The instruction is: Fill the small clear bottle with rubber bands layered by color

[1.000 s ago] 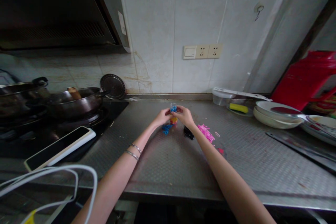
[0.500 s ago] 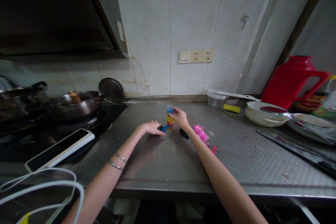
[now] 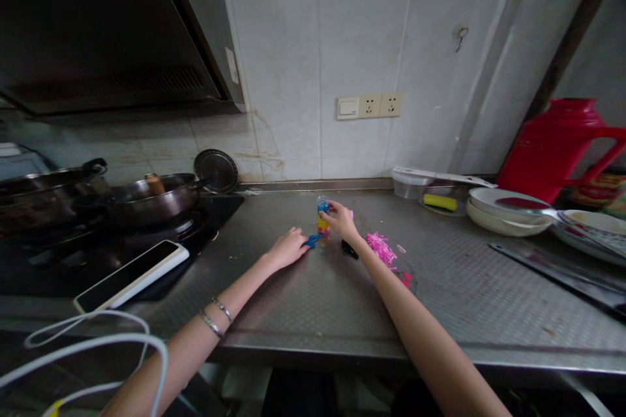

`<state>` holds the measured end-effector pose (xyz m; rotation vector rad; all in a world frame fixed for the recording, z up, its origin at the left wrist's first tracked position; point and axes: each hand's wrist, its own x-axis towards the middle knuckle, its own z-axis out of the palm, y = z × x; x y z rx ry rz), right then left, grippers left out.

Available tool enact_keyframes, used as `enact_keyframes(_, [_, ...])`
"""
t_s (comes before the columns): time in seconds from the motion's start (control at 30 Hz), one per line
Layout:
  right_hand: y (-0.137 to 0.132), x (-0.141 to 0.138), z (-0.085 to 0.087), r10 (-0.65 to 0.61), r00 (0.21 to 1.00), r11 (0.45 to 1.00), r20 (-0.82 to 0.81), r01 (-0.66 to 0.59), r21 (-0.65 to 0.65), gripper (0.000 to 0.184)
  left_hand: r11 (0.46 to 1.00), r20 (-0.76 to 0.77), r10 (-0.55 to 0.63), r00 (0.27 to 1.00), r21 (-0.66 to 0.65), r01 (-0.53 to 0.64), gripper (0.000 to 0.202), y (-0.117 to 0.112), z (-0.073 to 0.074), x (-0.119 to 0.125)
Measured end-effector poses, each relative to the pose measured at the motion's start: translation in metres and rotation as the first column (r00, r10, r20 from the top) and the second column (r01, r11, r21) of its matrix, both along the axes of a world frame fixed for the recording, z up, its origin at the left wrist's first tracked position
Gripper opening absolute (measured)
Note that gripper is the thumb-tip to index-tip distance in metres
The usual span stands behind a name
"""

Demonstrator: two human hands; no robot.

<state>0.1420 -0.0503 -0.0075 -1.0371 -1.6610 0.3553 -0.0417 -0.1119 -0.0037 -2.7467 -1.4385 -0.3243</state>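
My right hand (image 3: 341,221) grips a small clear jar (image 3: 323,214) standing upright on the counter, its contents in blue, yellow and red layers. Just left of the jar, my left hand (image 3: 289,247) rests low on the counter, its fingers closed at the edge of a small heap of thin blue pieces (image 3: 313,241). A heap of thin pink pieces (image 3: 380,249), which look like paper clips, lies right of my right wrist. Partly hidden by that wrist is a black heap (image 3: 349,249). Some red pieces (image 3: 405,279) lie nearer the front, beside my right forearm.
A white device with a dark screen (image 3: 130,275) and a looped cable stands at left, by the pan (image 3: 151,203) on the stove. To the right are a plastic tub (image 3: 407,186), a yellow sponge (image 3: 440,202), stacked bowls (image 3: 508,218), a long knife (image 3: 552,277) and a red flask (image 3: 552,150).
The view has shifted slightly left. My left hand has drawn back a little from the blue heap, showing more of it. The right hand stays on the jar.
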Motion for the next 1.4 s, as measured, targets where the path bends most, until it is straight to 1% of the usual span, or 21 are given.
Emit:
enact_keyframes(0.07, [0.000,0.000,0.000,-0.002,1.000,1.000,0.001,0.002,0.010,0.031,1.000,-0.036,-0.003,0.999,0.019,0.003,0.027,-0.002,0.001,0.001])
enact_keyframes(0.13, [0.000,0.000,0.001,0.004,1.000,1.000,0.003,-0.004,0.020,0.030,0.999,-0.037,-0.008,0.999,0.032,0.009,0.025,-0.002,0.001,0.001])
enact_keyframes(0.33, [-0.001,0.000,0.001,0.001,1.000,1.000,0.006,-0.001,0.021,0.029,0.999,0.048,-0.042,0.998,0.017,0.041,0.019,0.004,-0.001,0.000])
enact_keyframes(0.43, [-0.001,0.000,0.001,-0.007,1.000,1.000,0.014,0.006,0.018,0.028,0.998,0.100,-0.065,0.993,0.003,0.065,0.018,0.012,0.005,-0.004])
enact_keyframes(0.53, [0.000,0.000,0.000,0.012,1.000,1.000,0.013,-0.012,0.013,0.027,0.996,0.163,-0.089,0.983,0.026,0.086,0.020,0.023,0.024,-0.009])
enact_keyframes(0.6, [0.001,0.000,-0.001,0.012,1.000,1.000,0.000,-0.012,0.006,0.030,0.994,0.203,-0.093,0.975,0.068,0.080,0.020,0.032,0.042,-0.012])
enact_keyframes(0.7, [0.002,0.000,-0.002,0.000,1.000,1.000,-0.014,0.000,0.003,0.033,0.987,0.220,-0.113,0.969,0.135,0.084,0.021,0.043,0.074,-0.011])
enact_keyframes(0.8, [0.001,-0.001,-0.002,0.012,1.000,1.000,-0.004,-0.012,0.004,0.032,0.974,0.187,-0.153,0.970,0.194,0.116,0.021,0.053,0.102,-0.002])
enact_keyframes(0.9, [-0.001,-0.001,0.000,0.013,1.000,1.000,0.015,-0.013,0.003,0.033,0.951,0.089,-0.227,0.970,0.233,0.201,0.022,0.062,0.117,0.011])
enact_keyframes(1.03, [-0.004,-0.002,0.002,-0.030,0.998,1.000,0.047,0.030,0.001,0.037,0.927,-0.086,-0.283,0.955,0.232,0.296,0.021,0.074,0.122,0.028])
enact_keyframes(1.13, [-0.005,-0.002,0.003,-0.015,0.999,1.000,0.046,0.016,-0.002,0.036,0.921,-0.175,-0.295,0.939,0.209,0.328,0.021,0.077,0.123,0.037])
enact_keyframes(1.27, [-0.004,-0.001,0.004,0.013,0.999,1.000,0.041,-0.013,0.001,0.034,0.926,-0.227,-0.283,0.932,0.187,0.327,0.023,0.078,0.125,0.044])
enact_keyframes(1.4, [-0.003,-0.001,0.004,0.023,0.999,1.000,0.036,-0.023,0.001,0.035,0.937,-0.240,-0.267,0.933,0.161,0.310,0.023,0.079,0.126,0.047])
